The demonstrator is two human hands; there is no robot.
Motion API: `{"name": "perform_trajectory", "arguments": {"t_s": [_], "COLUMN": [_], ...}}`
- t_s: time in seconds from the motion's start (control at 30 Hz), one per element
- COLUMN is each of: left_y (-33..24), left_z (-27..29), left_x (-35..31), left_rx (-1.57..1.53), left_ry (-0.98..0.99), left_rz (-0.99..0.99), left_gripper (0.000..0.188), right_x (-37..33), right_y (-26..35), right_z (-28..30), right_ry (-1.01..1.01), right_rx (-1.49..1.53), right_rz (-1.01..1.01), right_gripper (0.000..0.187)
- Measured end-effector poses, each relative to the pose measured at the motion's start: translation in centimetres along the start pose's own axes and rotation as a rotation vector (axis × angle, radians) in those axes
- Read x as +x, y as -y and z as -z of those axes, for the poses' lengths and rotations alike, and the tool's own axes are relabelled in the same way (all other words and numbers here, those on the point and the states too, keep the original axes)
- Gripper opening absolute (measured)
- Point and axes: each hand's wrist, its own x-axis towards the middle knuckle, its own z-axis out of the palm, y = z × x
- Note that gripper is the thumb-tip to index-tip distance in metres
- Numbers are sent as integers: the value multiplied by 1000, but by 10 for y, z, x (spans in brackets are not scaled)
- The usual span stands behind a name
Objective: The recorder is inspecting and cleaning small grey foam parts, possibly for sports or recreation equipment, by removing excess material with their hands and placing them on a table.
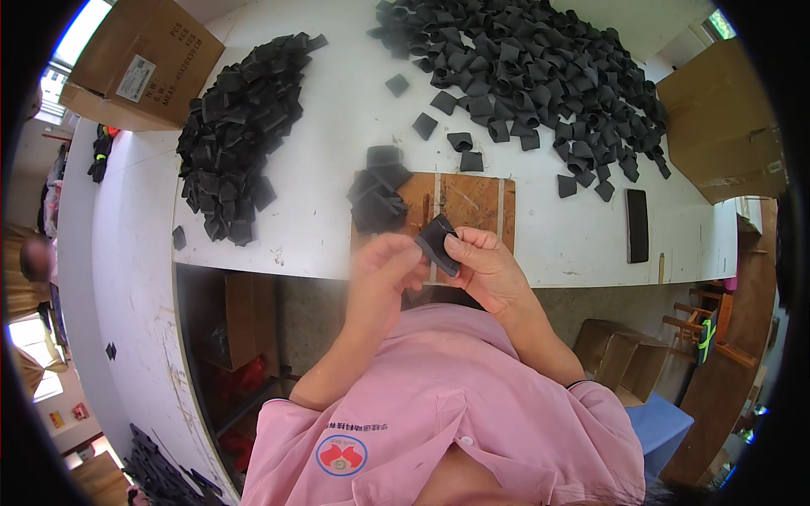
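Observation:
A small black fabric sleeve [439, 238] is held up between my two hands over the table's front edge. My left hand [386, 268] pinches its left side, and my right hand [489, 268] grips its right side with the thumb on top. Just below them lies a wooden board [477, 202] with pale strips across it. A small stack of black fabric pieces [378, 198] overlaps the board's left part, close to my left hand. A few single black sleeves [460, 141] lie beyond the board.
A large heap of black sleeves [523, 67] covers the far right, and another pile of flat black pieces [240, 135] lies to the left. Cardboard boxes [152, 63] stand at both far corners. A dark flat phone-like slab [637, 226] rests on the white table [574, 253] at right.

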Motion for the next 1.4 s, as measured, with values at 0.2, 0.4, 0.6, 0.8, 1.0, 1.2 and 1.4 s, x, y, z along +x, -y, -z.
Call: {"name": "perform_trajectory", "arguments": {"t_s": [0.2, 0.4, 0.6, 0.8, 1.0, 1.2, 1.4], "left_y": [1, 0, 12, 15, -2, -4, 5], "left_z": [-2, -1, -4, -18, -30, -13, -29], "left_x": [0, 0, 3, 6, 9, 8, 4], "left_rx": [91, 118, 519, 1020, 215, -81, 550], "left_ry": [-20, -25, -113, -107, -223, 119, -193], "left_rz": [-85, -97, -375, -821, -176, -99, -623], "left_gripper": [9, 9, 4, 8, 12, 19, 17], "right_x": [-4, -2, 3, -1, 18, 9, 4], "right_y": [5, 6, -3, 0, -7, 6, 9], "right_z": [-8, -7, -19, -26, -18, -16, -29], "right_ry": [-81, -59, -560, -261, -439, -113, 145], "right_rx": [-241, -196, -1443, -1288, -1560, -351, 194], "right_rz": [33, 7, 1117, 1042, 1193, 425, 39], "right_gripper": [18, 18, 18, 10, 14, 5, 16]}}
